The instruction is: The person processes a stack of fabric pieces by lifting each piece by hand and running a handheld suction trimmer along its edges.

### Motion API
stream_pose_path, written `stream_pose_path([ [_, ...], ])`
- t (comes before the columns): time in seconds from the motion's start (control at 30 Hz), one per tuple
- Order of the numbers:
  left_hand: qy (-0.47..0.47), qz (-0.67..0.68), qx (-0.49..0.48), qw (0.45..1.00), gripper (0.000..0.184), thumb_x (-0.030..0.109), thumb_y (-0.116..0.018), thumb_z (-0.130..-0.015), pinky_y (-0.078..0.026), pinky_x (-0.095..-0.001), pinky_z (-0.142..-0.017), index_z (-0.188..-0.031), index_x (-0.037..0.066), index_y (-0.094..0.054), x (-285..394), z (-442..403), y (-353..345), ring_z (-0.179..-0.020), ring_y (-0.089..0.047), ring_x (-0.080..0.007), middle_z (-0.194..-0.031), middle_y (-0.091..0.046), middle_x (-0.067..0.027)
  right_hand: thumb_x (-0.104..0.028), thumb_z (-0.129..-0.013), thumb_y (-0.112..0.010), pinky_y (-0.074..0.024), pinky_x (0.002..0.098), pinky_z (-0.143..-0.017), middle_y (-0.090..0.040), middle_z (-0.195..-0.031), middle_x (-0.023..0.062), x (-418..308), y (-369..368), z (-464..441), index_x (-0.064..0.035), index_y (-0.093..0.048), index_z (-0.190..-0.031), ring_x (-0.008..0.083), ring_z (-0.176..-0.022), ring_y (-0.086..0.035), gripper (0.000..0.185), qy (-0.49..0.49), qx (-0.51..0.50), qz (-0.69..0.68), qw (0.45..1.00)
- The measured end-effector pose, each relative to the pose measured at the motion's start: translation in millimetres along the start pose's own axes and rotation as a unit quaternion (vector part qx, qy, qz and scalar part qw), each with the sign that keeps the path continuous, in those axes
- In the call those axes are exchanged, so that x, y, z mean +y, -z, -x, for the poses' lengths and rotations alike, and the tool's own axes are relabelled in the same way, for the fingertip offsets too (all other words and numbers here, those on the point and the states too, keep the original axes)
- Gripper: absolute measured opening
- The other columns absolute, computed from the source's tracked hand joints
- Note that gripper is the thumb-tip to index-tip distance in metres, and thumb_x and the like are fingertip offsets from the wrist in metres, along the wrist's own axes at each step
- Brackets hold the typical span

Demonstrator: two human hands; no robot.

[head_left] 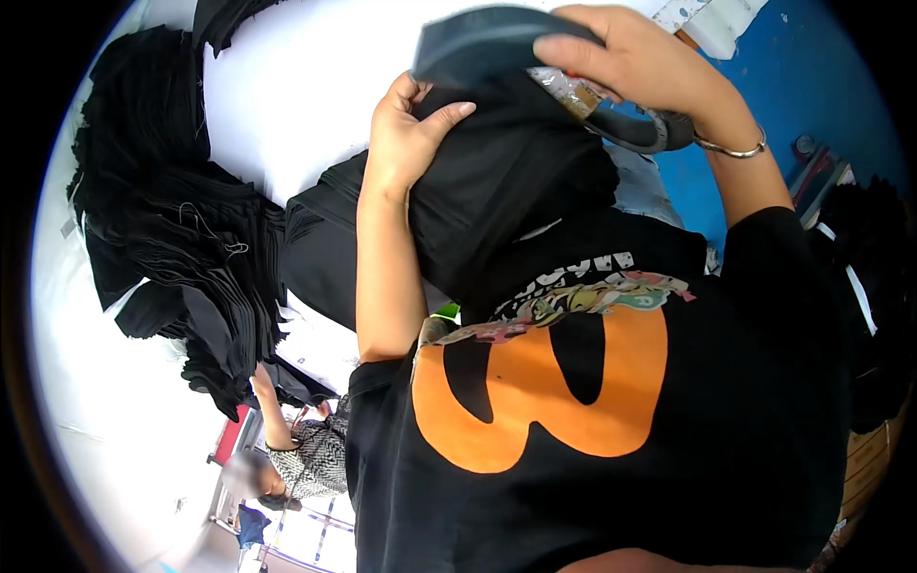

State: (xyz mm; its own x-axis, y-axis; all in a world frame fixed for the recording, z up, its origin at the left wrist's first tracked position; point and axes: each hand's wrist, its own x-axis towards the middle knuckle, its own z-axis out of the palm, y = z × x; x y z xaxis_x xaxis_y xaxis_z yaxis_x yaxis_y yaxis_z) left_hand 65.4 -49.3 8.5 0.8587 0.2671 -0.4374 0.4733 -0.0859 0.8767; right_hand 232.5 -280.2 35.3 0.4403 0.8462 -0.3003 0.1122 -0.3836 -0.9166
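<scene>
My left hand grips the edge of a black cloth pile, with its thumb on top and its other fingers partly hidden behind the cloth. To its right, my right hand is closed on a dark cloth piece, blurred by motion, with the thumb over its near side. The piece is held up above the pile, close to my left fingertips. A shiny bracelet circles my right wrist. Below that hand lie a partly hidden clear-wrapped item and a grey curved band.
Stacked black cloth pieces hang over a white surface on the left. A co-worker in a patterned top is at the lower left, one arm raised to that stack. More black cloth is at the right, beside a blue floor.
</scene>
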Motion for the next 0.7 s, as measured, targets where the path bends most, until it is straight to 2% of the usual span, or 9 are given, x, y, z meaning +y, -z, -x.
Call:
stream_pose_path([
  [0.03, -0.016, -0.006, 0.039, 0.999, 0.027, 0.003, -0.083, -0.081, -0.053, -0.0257, -0.081, -0.099, 0.001, -0.064, -5, -1, 1, -0.086, -0.064, -0.0106, -0.091, -0.070, -0.0033, -0.045, -0.102, -0.057, -0.0436, 0.0235, -0.049, -0.055, -0.067, -0.0001, -15, -2, 2, -0.0054, -0.066, -0.115, 0.0065, -0.054, -0.052, 0.043, -0.021, 0.091, -0.009, 0.996],
  [0.13, -0.059, -0.006, 0.122, 0.991, 0.028, 0.004, -0.084, -0.080, -0.054, -0.0275, -0.084, -0.102, 0.000, -0.067, -16, -2, -1, -0.090, -0.066, -0.0146, -0.097, -0.071, -0.0050, -0.043, -0.104, -0.052, -0.0408, 0.0214, -0.044, -0.052, -0.059, -0.0006, 5, 26, 22, -0.0063, -0.066, -0.121, 0.0064, -0.047, -0.051, 0.042, -0.048, 0.098, -0.033, 0.993],
  [0.27, -0.164, -0.164, 0.196, 0.953, 0.021, 0.006, -0.083, -0.079, -0.053, -0.0332, -0.087, -0.099, 0.004, -0.076, -13, -6, -10, -0.092, -0.066, -0.0233, -0.102, -0.070, -0.0070, -0.046, -0.104, -0.052, -0.0395, 0.0223, -0.043, -0.051, -0.058, -0.0010, 1, 9, 12, -0.0037, -0.065, -0.105, 0.0055, -0.046, -0.051, 0.044, -0.071, -0.023, 0.068, 0.995],
  [0.37, -0.249, -0.275, 0.238, 0.897, 0.020, 0.010, -0.083, -0.078, -0.053, -0.0362, -0.080, -0.096, 0.007, -0.078, -16, -10, -11, -0.084, -0.065, -0.0260, -0.091, -0.068, -0.0077, -0.049, -0.103, -0.053, -0.0401, 0.0229, -0.043, -0.050, -0.059, -0.0011, 13, 5, 0, -0.0040, -0.065, -0.101, 0.0060, -0.047, -0.049, 0.046, -0.032, 0.032, -0.020, 0.999],
  [0.4, -0.248, -0.276, 0.238, 0.898, 0.020, 0.010, -0.083, -0.078, -0.053, -0.0362, -0.080, -0.096, 0.007, -0.078, -16, -10, -13, -0.084, -0.065, -0.0260, -0.091, -0.068, -0.0077, -0.050, -0.103, -0.054, -0.0401, 0.0229, -0.044, -0.050, -0.059, -0.0011, 13, 9, 1, -0.0042, -0.065, -0.100, 0.0062, -0.046, -0.049, 0.047, -0.014, 0.079, -0.085, 0.993],
  [0.43, -0.234, -0.256, 0.220, 0.912, 0.020, 0.011, -0.084, -0.077, -0.053, -0.0366, -0.079, -0.096, 0.006, -0.078, -17, -11, -15, -0.082, -0.064, -0.0257, -0.089, -0.068, -0.0076, -0.040, -0.104, -0.057, -0.0431, 0.0254, -0.051, -0.059, -0.068, 0.0013, -16, 26, 13, 0.0008, -0.064, -0.096, 0.0077, -0.055, -0.052, 0.042, -0.148, 0.079, -0.127, 0.978],
  [0.6, -0.157, -0.191, 0.149, 0.957, 0.018, 0.007, -0.082, -0.077, -0.052, -0.0353, -0.076, -0.092, 0.003, -0.075, -19, -27, -18, -0.076, -0.062, -0.0251, -0.081, -0.065, -0.0087, -0.050, -0.102, -0.054, -0.0419, 0.0241, -0.045, -0.053, -0.061, 0.0005, 12, 8, 15, -0.0046, -0.065, -0.098, 0.0076, -0.048, -0.051, 0.047, -0.100, 0.041, 0.042, 0.993],
  [0.63, -0.161, -0.186, 0.150, 0.958, 0.013, 0.006, -0.077, -0.083, -0.052, -0.0308, -0.078, -0.096, 0.002, -0.075, -16, -28, -18, -0.079, -0.064, -0.0192, -0.083, -0.069, -0.0070, -0.051, -0.102, -0.054, -0.0415, 0.0250, -0.045, -0.053, -0.061, 0.0009, 9, 3, 3, -0.0047, -0.066, -0.100, 0.0083, -0.048, -0.052, 0.048, -0.114, 0.006, 0.056, 0.992],
  [0.7, -0.124, -0.099, 0.150, 0.976, 0.012, 0.007, -0.075, -0.087, -0.052, -0.0289, -0.079, -0.098, 0.001, -0.075, -10, -27, -19, -0.081, -0.064, -0.0161, -0.086, -0.071, -0.0061, -0.048, -0.103, -0.054, -0.0430, 0.0249, -0.049, -0.057, -0.066, 0.0012, 8, 7, -14, -0.0019, -0.067, -0.099, 0.0083, -0.054, -0.054, 0.048, -0.063, 0.066, 0.021, 0.996],
])
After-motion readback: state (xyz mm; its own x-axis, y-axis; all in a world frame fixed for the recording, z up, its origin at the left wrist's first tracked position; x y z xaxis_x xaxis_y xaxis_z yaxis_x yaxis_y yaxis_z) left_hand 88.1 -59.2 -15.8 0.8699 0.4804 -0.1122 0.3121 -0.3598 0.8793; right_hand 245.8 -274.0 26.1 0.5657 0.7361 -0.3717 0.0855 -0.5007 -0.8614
